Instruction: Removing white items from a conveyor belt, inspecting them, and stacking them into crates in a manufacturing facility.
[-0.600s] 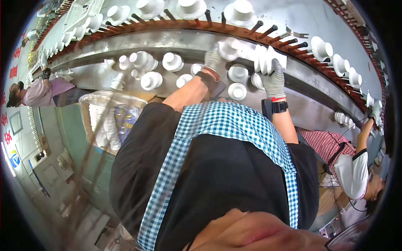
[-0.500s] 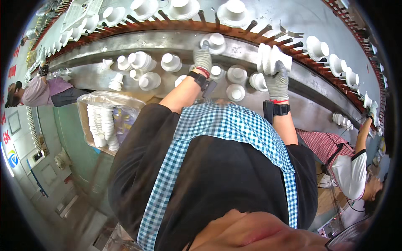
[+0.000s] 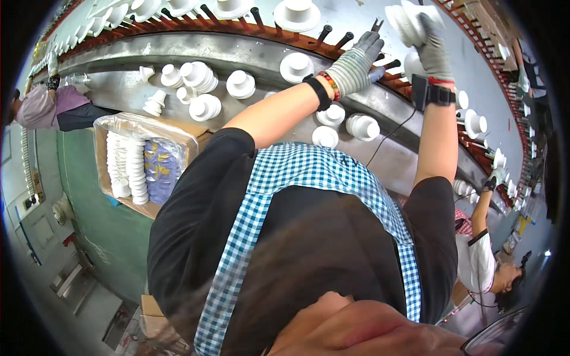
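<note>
Over conveyor pegs, right hand raised w/ cups

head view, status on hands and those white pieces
Left hand gloved, empty, at the pegs. Right hand grips stack of white pieces, raised. Nothing blocking.

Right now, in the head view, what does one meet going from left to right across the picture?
Person in a purple top → open carton of stacked white cups → white cup stacks on the metal shelf → left hand in a grey glove → right hand holding white cups → person in a white top.
</note>
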`<state>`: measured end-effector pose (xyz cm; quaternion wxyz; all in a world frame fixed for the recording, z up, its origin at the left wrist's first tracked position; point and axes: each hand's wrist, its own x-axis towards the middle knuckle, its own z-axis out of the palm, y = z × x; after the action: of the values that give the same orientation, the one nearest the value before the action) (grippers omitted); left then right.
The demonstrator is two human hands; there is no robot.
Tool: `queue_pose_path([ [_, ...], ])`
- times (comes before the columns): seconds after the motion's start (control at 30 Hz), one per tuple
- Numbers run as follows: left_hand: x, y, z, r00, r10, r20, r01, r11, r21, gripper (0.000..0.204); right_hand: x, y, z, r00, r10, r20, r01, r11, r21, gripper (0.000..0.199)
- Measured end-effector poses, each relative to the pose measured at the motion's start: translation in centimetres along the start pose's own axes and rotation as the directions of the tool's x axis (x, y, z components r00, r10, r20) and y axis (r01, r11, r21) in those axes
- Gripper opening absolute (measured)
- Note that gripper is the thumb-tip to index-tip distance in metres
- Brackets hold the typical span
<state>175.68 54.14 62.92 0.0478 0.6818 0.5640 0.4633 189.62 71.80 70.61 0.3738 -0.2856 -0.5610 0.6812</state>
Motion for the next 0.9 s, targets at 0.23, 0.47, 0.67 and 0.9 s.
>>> queue_pose_path([
  [0.23, -0.2, -4.3, -3.4, 0.944, -0.329, 0.022, 0.305, 0.846, -0.437, 0.026, 1.1, 1.0, 7.0, 0.93, 0.249, 0.271, -0.197, 0.959, -0.206, 0.048],
  [0.47, -0.9, -6.7, -3.8, 0.809, -0.573, -0.132, 0.248, 0.536, -0.807, 0.021, -0.5, 3.6, 12.6, 0.94, -0.06, 0.336, 0.215, 0.87, -0.444, 0.06],
  [0.67, -2.8, -4.4, -4.9, 0.615, -0.789, -0.006, -0.075, -0.051, -0.996, 0.025, -0.4, 6.5, 14.6, 0.951, -0.102, 0.292, 0.229, 0.867, -0.442, 0.062],
  [0.9, -1.9, -7.4, -6.5, 0.642, -0.756, -0.128, -0.088, 0.093, -0.992, 0.022, 1.0, 6.1, 18.4, 0.968, -0.069, 0.24, 0.171, 0.885, -0.434, 0.058],
])
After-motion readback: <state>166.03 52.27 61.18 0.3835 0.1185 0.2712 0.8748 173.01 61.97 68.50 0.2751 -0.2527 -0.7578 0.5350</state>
